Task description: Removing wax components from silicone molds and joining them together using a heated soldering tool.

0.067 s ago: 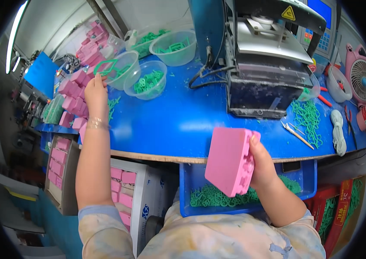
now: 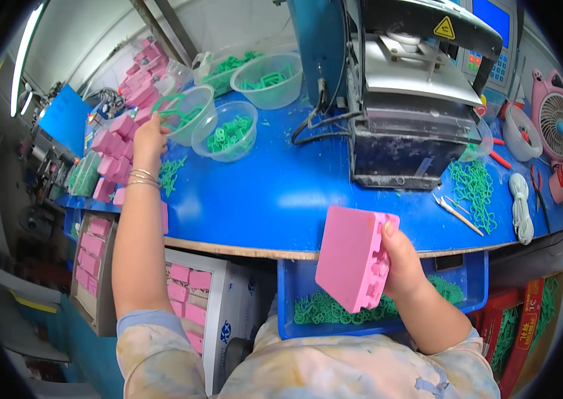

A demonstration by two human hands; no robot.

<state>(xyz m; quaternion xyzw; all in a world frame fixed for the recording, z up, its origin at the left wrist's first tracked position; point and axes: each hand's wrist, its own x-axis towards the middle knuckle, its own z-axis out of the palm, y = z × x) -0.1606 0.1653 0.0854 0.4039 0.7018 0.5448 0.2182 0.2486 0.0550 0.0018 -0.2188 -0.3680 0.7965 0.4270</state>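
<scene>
My left hand [image 2: 151,138] reaches to the far left of the bench, its fingertips pinched on a green rectangular frame [image 2: 170,101]. That frame is over the near side of a clear bowl [image 2: 195,130] with other green pieces inside. In front of my body, my right hand [image 2: 402,266] grips a thick pink rubber mold [image 2: 348,253] by its right side. The mold is tilted, its broad flat face turned up and to the left, with notches along its right edge. Most of my right fingers are hidden behind it.
Pink blocks [image 2: 118,149] are piled left of my left hand. Several clear bowls of green pieces stand at the back. A black-and-silver press [image 2: 401,143] stands to the right, beside a pink fan [image 2: 556,123]. Below the bench edge sits a blue tray [image 2: 285,292] of green pieces.
The view has shifted slightly, so the bench sits a little lower in the picture. Both hands keep their holds on the green frame and the pink mold.
</scene>
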